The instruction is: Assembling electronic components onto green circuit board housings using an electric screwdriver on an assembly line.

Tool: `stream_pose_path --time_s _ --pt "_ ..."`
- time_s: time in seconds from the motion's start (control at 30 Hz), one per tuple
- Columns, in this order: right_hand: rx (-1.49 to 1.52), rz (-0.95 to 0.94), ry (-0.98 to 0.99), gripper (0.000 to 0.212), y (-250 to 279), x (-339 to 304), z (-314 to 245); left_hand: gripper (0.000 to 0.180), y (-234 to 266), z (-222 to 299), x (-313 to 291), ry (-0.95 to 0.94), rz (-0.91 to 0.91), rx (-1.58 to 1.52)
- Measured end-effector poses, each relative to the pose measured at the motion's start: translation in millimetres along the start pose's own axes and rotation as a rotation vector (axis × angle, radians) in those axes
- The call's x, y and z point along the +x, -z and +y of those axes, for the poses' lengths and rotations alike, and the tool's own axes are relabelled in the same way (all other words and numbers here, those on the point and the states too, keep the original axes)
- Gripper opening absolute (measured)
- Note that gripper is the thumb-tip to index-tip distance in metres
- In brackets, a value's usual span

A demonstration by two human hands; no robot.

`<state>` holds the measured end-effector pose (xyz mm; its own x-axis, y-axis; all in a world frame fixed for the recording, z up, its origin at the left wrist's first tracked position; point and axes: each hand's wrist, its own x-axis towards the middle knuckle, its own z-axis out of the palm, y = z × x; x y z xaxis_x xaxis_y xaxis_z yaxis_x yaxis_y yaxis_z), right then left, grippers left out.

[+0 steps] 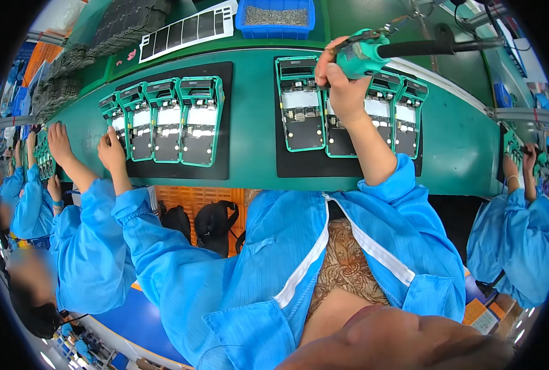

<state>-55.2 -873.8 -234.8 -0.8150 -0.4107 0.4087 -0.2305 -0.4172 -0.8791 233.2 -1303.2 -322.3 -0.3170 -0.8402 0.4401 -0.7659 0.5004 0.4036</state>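
My right hand (pixel 347 92) is wrapped round a green power screwdriver (pixel 362 54) with a dark shaft running to the right. It is over the right-hand group of green-framed device housings (pixel 302 126), and my forearm covers part of them. My left hand (pixel 112 153) is at the leftmost housing (pixel 119 118) of the other group, index finger and thumb apart; its other fingers are partly hidden. In that group, several housings (pixel 198 132) with dark boards and white panels lie side by side on a black mat (pixel 224 92).
A blue bin (pixel 275 31) of small metal parts and a white sheet with black panels (pixel 188 31) lie at the back. Stacked dark trays (pixel 123 31) stand far left. A co-worker's hand (pixel 59 143) is near my left hand. Another person (pixel 515 228) works at right.
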Motion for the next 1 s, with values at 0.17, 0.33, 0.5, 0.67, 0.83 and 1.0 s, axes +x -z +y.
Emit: stream_pose_path --time_s 0.17,0.33,0.5,0.67,0.83,1.0 --pt "-0.046 -0.022 -0.032 0.023 -2.4 4.6 5.0 0.068 -2.7 -28.2 24.5 0.102 -0.287 -0.062" --pt "-0.009 -0.009 -0.07 0.026 -18.7 6.1 -13.2 0.067 18.2 -32.9 37.1 0.143 -0.533 -0.12" --pt "-0.015 0.083 -0.135 0.058 -29.0 6.0 -30.8 0.068 29.8 50.3 18.0 -0.082 -0.524 -0.125" --pt "0.009 0.105 0.053 0.056 -37.4 8.3 -82.4 0.057 48.9 36.4 27.2 0.142 -0.701 -0.512" --pt "-0.102 0.142 0.275 0.046 -63.2 -6.5 -137.2 0.076 54.1 36.6 37.6 0.255 -0.877 -0.667" --pt "-0.091 0.118 0.285 0.045 -146.8 -26.8 -121.3 0.077 20.0 18.0 45.4 0.254 -0.99 -0.887"
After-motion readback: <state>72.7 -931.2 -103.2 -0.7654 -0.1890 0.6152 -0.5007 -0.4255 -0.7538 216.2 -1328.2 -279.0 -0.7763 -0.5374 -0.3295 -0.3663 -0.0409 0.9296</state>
